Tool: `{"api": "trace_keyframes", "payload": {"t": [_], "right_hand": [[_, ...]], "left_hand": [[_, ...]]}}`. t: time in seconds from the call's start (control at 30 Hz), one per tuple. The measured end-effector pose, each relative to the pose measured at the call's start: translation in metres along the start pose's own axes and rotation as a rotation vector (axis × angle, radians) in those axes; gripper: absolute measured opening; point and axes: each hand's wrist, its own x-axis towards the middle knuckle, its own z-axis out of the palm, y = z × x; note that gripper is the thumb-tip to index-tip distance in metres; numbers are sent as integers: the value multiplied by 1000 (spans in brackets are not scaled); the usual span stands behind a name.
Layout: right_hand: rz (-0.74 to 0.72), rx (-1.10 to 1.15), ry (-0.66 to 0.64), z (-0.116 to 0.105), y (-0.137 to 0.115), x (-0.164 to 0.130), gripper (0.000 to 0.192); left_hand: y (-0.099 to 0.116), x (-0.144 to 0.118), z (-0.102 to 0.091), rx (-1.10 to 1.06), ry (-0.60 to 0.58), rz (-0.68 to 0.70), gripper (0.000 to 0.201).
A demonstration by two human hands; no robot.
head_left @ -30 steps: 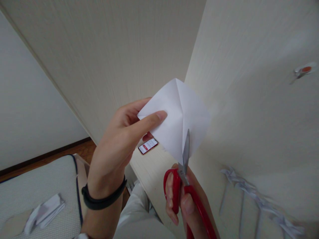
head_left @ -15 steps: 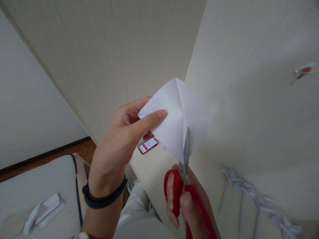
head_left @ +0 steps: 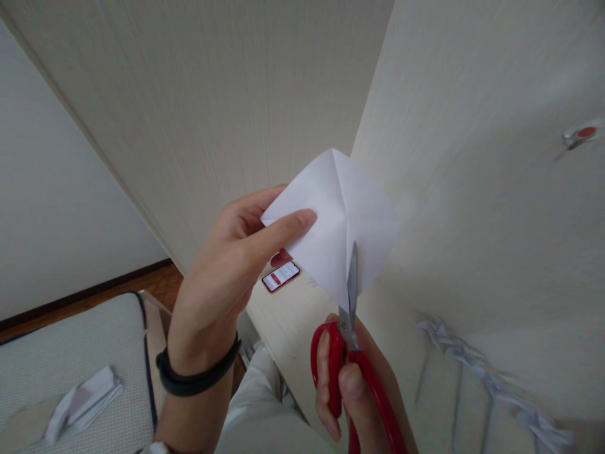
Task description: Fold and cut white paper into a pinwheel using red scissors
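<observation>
My left hand [head_left: 246, 252] pinches a white sheet of paper [head_left: 312, 195] by its left corner, thumb on top and fingers behind. Creases cross the sheet, one running from its top corner down to the bottom corner. Red-handled scissors [head_left: 347, 334] are in my right hand [head_left: 359, 384], with thumb and fingers through the loops. Their blades straddle the paper's bottom corner along the crease. One blade lies in front of the sheet; the other is mostly hidden behind it.
Below the paper, a phone [head_left: 281, 276] with a lit screen lies on the pale tabletop [head_left: 283, 321]. Twisted white paper strips [head_left: 491, 378] run along the right side. At lower left, folded papers [head_left: 87, 400] rest on a mattress [head_left: 123, 334]. A small hook-like fitting [head_left: 583, 132] is on the right wall.
The scissor handles have come slightly closer together, and the front blade has shifted a little left over the paper. My left hand keeps its place on the sheet.
</observation>
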Motion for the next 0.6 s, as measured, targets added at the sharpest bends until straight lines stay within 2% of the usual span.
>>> {"api": "trace_keyframes", "payload": {"t": [0.6], "right_hand": [[37,5,94,2,-12,1,53]], "left_hand": [[0,-1,0,27,-3,2,9]]}}
